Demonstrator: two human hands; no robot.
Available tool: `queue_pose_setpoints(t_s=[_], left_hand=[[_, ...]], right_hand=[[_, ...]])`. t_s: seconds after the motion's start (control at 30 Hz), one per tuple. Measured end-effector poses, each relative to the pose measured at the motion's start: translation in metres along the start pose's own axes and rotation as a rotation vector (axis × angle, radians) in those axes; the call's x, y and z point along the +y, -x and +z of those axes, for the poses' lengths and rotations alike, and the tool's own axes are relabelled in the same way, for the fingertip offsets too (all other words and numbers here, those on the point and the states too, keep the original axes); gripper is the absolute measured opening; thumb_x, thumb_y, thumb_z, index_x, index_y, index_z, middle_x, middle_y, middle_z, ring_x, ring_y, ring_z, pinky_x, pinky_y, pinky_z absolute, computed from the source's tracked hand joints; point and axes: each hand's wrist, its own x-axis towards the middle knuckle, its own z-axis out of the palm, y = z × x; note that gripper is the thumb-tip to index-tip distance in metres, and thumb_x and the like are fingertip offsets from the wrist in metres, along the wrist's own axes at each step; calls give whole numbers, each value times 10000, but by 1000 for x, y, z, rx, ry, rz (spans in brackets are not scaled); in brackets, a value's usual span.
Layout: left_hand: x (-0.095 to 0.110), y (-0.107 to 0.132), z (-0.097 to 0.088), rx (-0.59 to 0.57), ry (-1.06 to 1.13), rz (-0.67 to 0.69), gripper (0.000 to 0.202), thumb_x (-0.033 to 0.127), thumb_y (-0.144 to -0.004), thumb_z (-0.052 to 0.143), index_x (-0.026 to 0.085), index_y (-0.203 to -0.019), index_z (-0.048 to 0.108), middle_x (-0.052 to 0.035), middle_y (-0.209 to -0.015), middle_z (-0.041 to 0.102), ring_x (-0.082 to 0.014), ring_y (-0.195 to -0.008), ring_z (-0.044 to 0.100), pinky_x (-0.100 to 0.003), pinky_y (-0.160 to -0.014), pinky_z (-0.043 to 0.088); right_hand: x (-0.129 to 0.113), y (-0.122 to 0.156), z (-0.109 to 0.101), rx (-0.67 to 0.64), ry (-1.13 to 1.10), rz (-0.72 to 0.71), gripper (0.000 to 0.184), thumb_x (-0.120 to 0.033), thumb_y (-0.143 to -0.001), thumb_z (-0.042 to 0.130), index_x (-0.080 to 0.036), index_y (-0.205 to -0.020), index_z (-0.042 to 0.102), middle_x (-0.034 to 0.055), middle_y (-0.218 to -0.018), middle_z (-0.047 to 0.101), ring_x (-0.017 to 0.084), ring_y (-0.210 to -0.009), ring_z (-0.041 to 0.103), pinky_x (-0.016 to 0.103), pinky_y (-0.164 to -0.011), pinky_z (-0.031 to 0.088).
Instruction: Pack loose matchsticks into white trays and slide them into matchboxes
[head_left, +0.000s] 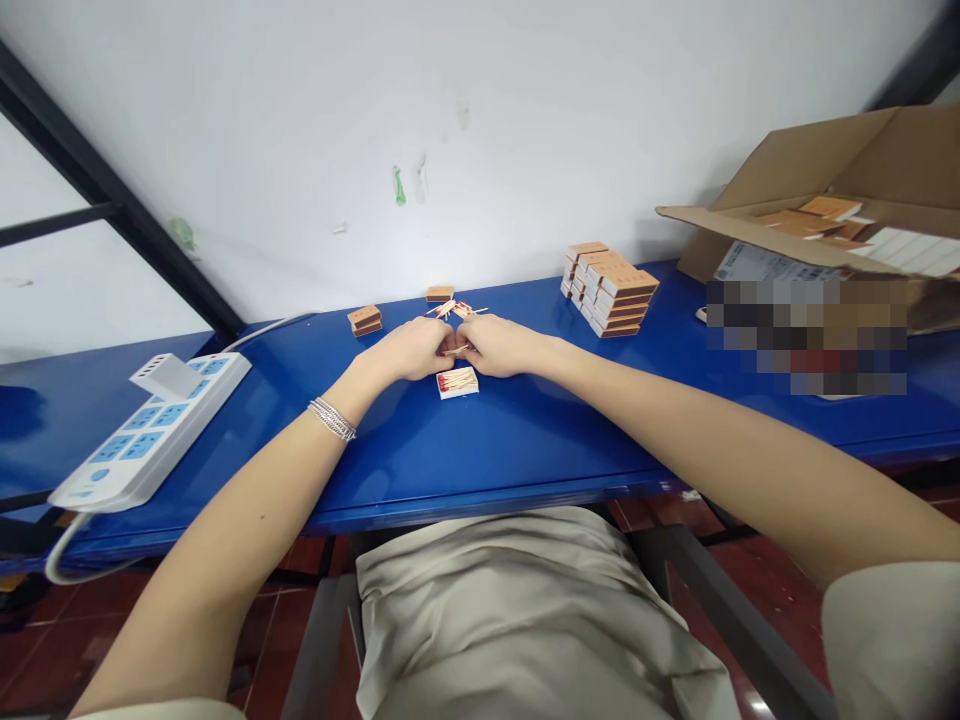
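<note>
My left hand [415,347] and my right hand [496,344] meet over the blue table, fingers curled. Between the fingertips show a few pale matchsticks [456,350], pinched from both sides; how many is hidden. Just on the near side of the hands lies a white matchbox tray [459,394], filled with red-tipped matches. Beyond my fingers is a loose pile of matches [466,309], partly covered by the hands. An orange-brown matchbox [440,294] lies behind that pile, its contents not visible.
Two matchboxes [364,320] are stacked left of the hands. A larger matchbox stack [611,288] stands to the right. An open cardboard box [810,160] holds more matchboxes at far right, beside a blurred patch. A white power strip [161,425] lies on the left.
</note>
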Motion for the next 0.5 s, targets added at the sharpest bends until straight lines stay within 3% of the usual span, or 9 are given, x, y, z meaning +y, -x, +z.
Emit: queue_pose_setpoints(t_s=[0.23, 0.5], left_hand=[[-4, 2, -1, 12, 42, 41, 235, 337, -837, 569, 156, -933, 683, -89, -892, 721, -194, -738, 631, -289, -660, 439], [-5, 0, 2, 40, 25, 69, 237, 349, -856, 544, 153, -868, 675, -96, -855, 712, -193, -704, 616, -297, -646, 424]], right_hand=[[2, -1, 1, -8, 77, 1, 120, -179, -884, 497, -137, -865, 608, 177, -972, 685, 258, -852, 632, 342, -744, 462], [8, -4, 5, 8, 71, -19, 110, -163, -869, 505, -129, -862, 610, 178, -956, 696, 257, -854, 634, 326, -739, 463]])
